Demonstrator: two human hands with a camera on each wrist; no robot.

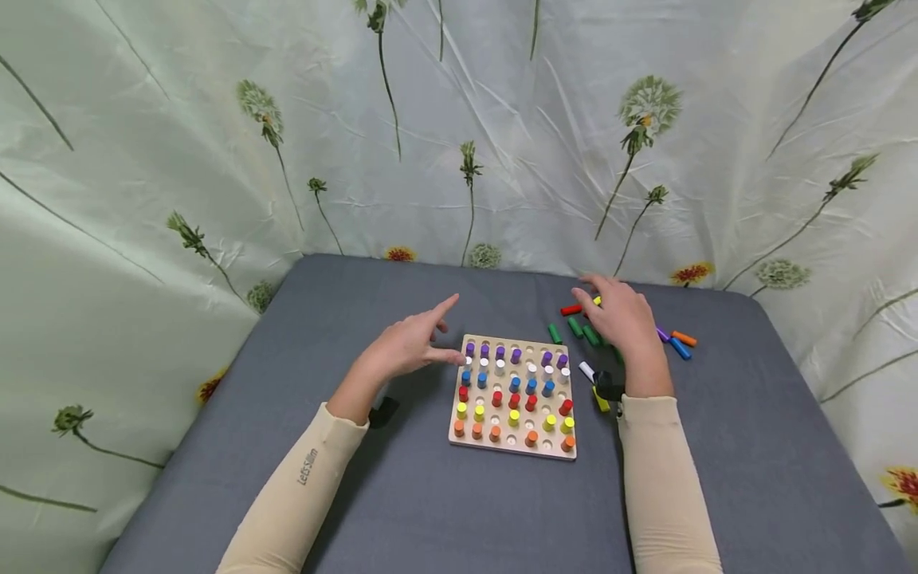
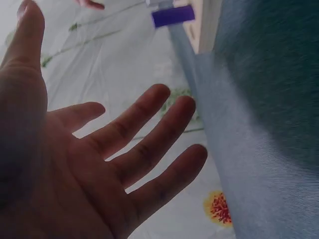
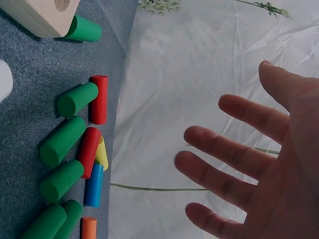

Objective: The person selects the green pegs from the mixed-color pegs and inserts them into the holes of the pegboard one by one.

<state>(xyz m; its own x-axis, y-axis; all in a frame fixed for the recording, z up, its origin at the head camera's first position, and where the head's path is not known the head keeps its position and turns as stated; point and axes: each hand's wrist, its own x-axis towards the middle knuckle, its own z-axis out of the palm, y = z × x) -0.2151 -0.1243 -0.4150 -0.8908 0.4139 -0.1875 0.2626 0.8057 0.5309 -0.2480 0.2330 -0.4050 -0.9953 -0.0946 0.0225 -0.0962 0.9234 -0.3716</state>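
A square wooden pegboard (image 1: 502, 448) holds rows of upright purple, white, blue, red, yellow and orange pegs, with several holes vacant. At its upper left corner hovers my left hand (image 1: 407, 344), fingers spread and nothing held; its thumb tip overlaps the board's left edge in the head view. In the left wrist view, a purple peg (image 2: 173, 16) stands apart from the fingers. My right hand (image 1: 622, 315) is above the loose pegs right of the board, its fingers relaxed and holding nothing. Green pegs (image 3: 64, 141) and a red peg (image 3: 99, 99) lie below it.
A blue peg (image 1: 680, 348) and an orange peg (image 1: 684, 339) lie right of the right hand. A white peg (image 1: 586, 371) and a yellow peg (image 1: 601, 400) lie beside the right wrist. A flowered curtain (image 1: 430, 183) hangs behind the grey-covered table (image 1: 430, 510).
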